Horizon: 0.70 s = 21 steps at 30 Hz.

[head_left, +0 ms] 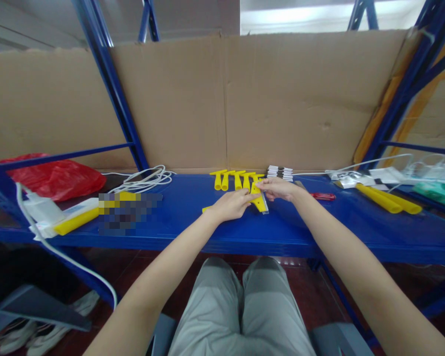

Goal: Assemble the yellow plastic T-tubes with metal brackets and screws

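Blue shelf (185, 225): between its front and back edges, the left hand (232, 203) grips a yellow scraper-like tool (260, 203), while the right hand (278, 189) curls narrowly at its far end, whether gripping I cannot tell. Adjusting the tool's head seems in hand, calling for a steady left hold. Both forearms (170, 274) slant inward over the front edge; yellow pieces (238, 182) line the back.

Grey-green trousers (222, 309) front and centre at the near edge, loose cloth, soft creases running over the lap, rounded knees at the far end, shaded darker there, bare left forearm (166, 274), bare right forearm (350, 252), left grip (234, 204) and right grip (279, 188) both plain bare hands
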Each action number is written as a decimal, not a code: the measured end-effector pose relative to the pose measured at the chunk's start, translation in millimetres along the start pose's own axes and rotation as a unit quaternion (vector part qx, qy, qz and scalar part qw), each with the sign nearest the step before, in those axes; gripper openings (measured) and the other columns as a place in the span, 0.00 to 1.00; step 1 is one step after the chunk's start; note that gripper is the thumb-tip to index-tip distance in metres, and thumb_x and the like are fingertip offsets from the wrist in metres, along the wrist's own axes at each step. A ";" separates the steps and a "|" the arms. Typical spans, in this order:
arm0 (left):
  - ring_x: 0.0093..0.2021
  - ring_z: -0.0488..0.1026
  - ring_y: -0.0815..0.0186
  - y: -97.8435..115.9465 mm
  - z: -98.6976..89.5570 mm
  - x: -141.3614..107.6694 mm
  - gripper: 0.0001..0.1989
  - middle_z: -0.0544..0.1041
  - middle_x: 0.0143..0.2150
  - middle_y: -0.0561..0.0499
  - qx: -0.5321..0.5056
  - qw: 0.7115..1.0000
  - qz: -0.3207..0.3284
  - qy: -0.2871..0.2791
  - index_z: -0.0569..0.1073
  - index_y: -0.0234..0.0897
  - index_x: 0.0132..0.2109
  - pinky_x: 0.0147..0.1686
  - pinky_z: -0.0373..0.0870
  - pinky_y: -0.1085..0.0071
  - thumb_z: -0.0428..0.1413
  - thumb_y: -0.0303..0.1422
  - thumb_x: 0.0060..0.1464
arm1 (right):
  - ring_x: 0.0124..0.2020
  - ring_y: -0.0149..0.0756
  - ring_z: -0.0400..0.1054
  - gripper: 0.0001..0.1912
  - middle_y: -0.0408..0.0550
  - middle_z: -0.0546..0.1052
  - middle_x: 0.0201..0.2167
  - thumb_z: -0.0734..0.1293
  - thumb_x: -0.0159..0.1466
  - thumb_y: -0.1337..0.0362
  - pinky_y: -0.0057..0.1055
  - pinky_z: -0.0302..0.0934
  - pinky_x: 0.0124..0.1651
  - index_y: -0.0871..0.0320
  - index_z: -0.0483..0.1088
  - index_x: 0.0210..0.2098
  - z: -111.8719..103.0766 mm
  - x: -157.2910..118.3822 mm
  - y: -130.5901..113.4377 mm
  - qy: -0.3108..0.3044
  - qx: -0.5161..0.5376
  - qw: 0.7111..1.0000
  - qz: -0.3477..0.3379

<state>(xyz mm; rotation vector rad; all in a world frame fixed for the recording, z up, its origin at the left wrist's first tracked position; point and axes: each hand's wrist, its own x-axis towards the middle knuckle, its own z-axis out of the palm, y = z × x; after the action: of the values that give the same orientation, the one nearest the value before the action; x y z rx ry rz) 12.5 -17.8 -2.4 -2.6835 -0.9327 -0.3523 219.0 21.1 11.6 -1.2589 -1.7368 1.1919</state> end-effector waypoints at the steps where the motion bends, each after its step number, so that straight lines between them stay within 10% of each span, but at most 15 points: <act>1: 0.47 0.72 0.61 -0.4 -0.4 -0.3 0.22 0.72 0.47 0.45 -0.001 1.000 -0.004 0.004 0.66 0.43 0.62 0.44 0.70 0.68 0.44 0.29 0.63 | 0.15 0.24 0.58 0.11 0.44 0.73 0.21 0.69 0.60 0.58 0.23 0.55 0.19 0.60 0.69 0.30 -5.2 -0.3 -0.3 0.049 -0.024 0.998 -0.004; 6: 0.48 0.72 0.60 -2.4 0.2 -0.9 0.22 0.72 0.48 0.45 -0.001 1.000 -0.010 0.003 0.67 0.42 0.61 0.44 0.70 0.68 0.45 0.29 0.62 | 0.35 0.36 0.72 0.09 0.53 0.80 0.36 0.63 0.61 0.67 0.26 0.63 0.36 0.61 0.75 0.34 -41.0 3.2 12.4 0.297 -0.318 0.900 -0.012; 21: 0.49 0.73 0.59 1.0 3.4 0.4 0.21 0.73 0.51 0.43 -0.002 1.000 -0.007 -0.016 0.67 0.41 0.61 0.46 0.71 0.67 0.46 0.30 0.62 | 0.59 0.53 0.58 0.21 0.56 0.71 0.55 0.61 0.60 0.69 0.54 0.53 0.58 0.49 0.76 0.49 -57.8 7.9 37.8 0.210 -0.516 0.823 0.108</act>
<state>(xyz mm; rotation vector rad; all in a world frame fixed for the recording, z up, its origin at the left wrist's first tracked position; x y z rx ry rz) 13.9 -17.1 -5.6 -2.6940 -0.9614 -0.3162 280.8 49.4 -3.2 -2.1636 -1.9339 -0.0938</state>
